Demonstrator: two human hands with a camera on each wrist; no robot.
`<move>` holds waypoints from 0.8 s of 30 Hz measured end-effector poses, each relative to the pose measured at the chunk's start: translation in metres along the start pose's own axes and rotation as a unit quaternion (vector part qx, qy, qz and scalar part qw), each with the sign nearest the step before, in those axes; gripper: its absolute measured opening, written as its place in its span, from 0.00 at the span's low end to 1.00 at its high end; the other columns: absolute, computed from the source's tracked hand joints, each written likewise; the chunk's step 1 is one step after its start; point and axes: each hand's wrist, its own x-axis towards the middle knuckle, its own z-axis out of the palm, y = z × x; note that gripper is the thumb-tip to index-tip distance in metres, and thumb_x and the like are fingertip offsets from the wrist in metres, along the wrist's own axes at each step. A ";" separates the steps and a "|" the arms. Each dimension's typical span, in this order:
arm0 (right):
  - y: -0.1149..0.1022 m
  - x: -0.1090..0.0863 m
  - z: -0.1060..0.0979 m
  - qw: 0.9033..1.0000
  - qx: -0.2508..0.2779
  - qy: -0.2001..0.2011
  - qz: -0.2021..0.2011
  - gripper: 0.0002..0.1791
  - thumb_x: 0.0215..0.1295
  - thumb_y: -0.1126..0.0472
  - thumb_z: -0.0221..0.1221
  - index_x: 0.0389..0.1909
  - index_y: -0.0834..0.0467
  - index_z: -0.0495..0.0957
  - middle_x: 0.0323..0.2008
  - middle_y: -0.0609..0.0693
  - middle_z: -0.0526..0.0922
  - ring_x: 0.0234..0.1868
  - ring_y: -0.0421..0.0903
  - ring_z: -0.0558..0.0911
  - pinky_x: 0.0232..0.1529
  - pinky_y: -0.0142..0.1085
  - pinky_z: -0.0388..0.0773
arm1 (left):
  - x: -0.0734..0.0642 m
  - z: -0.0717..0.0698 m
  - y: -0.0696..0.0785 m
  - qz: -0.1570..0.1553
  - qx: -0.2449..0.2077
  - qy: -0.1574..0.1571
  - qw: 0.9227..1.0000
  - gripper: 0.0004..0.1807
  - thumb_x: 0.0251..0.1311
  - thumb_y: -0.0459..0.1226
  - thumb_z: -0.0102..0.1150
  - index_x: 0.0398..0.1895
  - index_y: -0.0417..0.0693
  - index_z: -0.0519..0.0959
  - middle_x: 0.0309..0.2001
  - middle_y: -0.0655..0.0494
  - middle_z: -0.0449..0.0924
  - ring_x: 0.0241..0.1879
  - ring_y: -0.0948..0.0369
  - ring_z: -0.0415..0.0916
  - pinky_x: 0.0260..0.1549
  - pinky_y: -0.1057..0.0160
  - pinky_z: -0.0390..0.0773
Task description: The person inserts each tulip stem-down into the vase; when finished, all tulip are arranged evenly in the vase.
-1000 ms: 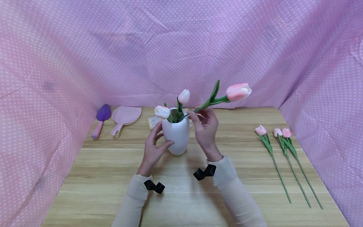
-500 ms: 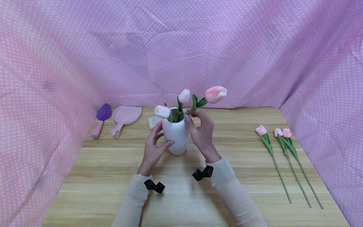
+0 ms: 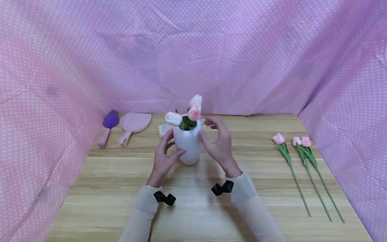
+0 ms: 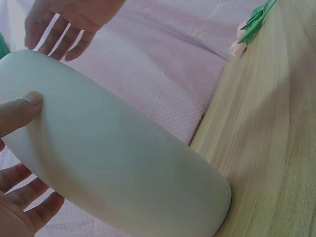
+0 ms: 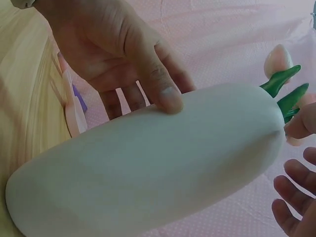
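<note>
My left hand (image 3: 163,160) holds the vase (image 3: 188,145) upright, toward the far edge of the table (image 3: 187,220); my right hand (image 3: 220,144), fingers parted, grips nothing beside it. Steady hands should settle its tulips (image 3: 194,113) untangled.

- Head cam: mounted high, near side of table (image 3: 121,191); faces fwd + down; widest view, farthest from vase (image 3: 188,144); polka-dot cloth (image 3: 193,50) fills bkgd.
- L wrist cam: v. close to vase, low; faces fwd past it to cloth; view rolled, table at R edge, R hand (image 3: 219,143) at top.
- R wrist cam: v. close to vase, low; faces fwd to cloth; rolled opp. way, table at L edge, L hand (image 3: 162,159) at top.
- Shared, all 3: vase, hands, table, cloth.
- Head + L wrist: loose tulips (image 4: 254,25).
- Head + R wrist: pink dustpan (image 3: 135,122).
</note>
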 end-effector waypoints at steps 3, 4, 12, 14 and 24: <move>0.004 -0.003 -0.004 1.000 0.001 0.006 0.001 0.23 0.55 0.69 0.68 0.53 0.70 0.77 0.44 0.64 0.84 0.49 0.57 0.82 0.51 0.47 0.82 | 0.000 0.000 0.000 -0.001 0.000 -0.001 1.000 0.44 0.52 0.25 0.72 0.74 0.46 0.64 0.72 0.48 0.69 0.69 0.55 0.68 0.61 0.67 0.75; 0.005 -0.003 -0.006 1.000 0.001 0.010 0.000 0.23 0.55 0.70 0.68 0.53 0.70 0.77 0.44 0.64 0.84 0.49 0.57 0.82 0.51 0.47 0.82 | 0.001 0.000 0.000 -0.001 0.000 -0.002 1.000 0.44 0.51 0.25 0.72 0.74 0.46 0.64 0.72 0.48 0.69 0.69 0.55 0.68 0.61 0.67 0.75; 0.007 0.000 -0.032 0.999 0.006 0.050 0.009 0.19 0.56 0.72 0.65 0.50 0.72 0.78 0.44 0.66 0.84 0.47 0.51 0.82 0.51 0.35 0.81 | 0.000 -0.001 0.000 -0.003 0.003 -0.002 1.000 0.45 0.51 0.25 0.72 0.74 0.46 0.64 0.72 0.49 0.69 0.69 0.58 0.68 0.61 0.67 0.75; 0.007 0.001 -0.041 0.998 0.014 0.063 0.013 0.18 0.57 0.74 0.64 0.49 0.73 0.77 0.43 0.66 0.84 0.47 0.44 0.81 0.50 0.32 0.81 | 0.000 -0.001 0.001 -0.001 0.002 0.000 1.000 0.45 0.51 0.24 0.72 0.74 0.46 0.64 0.71 0.48 0.69 0.68 0.62 0.68 0.61 0.67 0.75; 0.017 0.001 -0.090 0.989 0.048 0.136 0.037 0.16 0.58 0.78 0.62 0.48 0.77 0.76 0.41 0.39 0.83 0.44 0.35 0.82 0.46 0.26 0.82 | 0.000 0.000 0.001 0.006 0.000 0.001 1.000 0.44 0.50 0.23 0.71 0.73 0.43 0.64 0.71 0.45 0.69 0.66 0.72 0.68 0.60 0.66 0.75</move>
